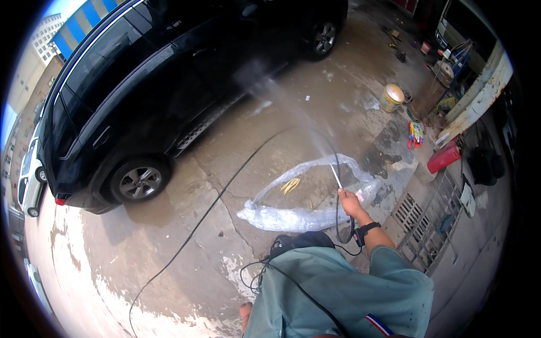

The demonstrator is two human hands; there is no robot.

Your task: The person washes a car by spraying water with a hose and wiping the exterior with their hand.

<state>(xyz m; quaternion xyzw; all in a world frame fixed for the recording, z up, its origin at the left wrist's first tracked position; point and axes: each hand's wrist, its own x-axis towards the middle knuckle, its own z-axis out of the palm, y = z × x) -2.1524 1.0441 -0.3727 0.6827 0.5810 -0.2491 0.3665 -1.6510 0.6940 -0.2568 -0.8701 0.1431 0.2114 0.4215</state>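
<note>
My right hand (350,203) is closed around a pressure washer spray wand (336,176) with a pale, thin tube. A misty spray leaves its tip toward the lower side of a black car (152,101). From near my right hand a dark hose (225,191) loops up and runs off to the lower left. Clear plastic sheeting (287,218) lies on the ground around the wand, with a small yellow bundle (291,186) beside it. Only a bit of my left hand (245,311) shows by my left side, hanging low; its fingers are not clear.
Wet concrete (265,163) stretches between me and the car. On the right stand a yellowish bucket (391,98), a red container (443,158), a rusty post (479,93) and a metal floor grate (414,217). A white car (29,174) is parked at the far left.
</note>
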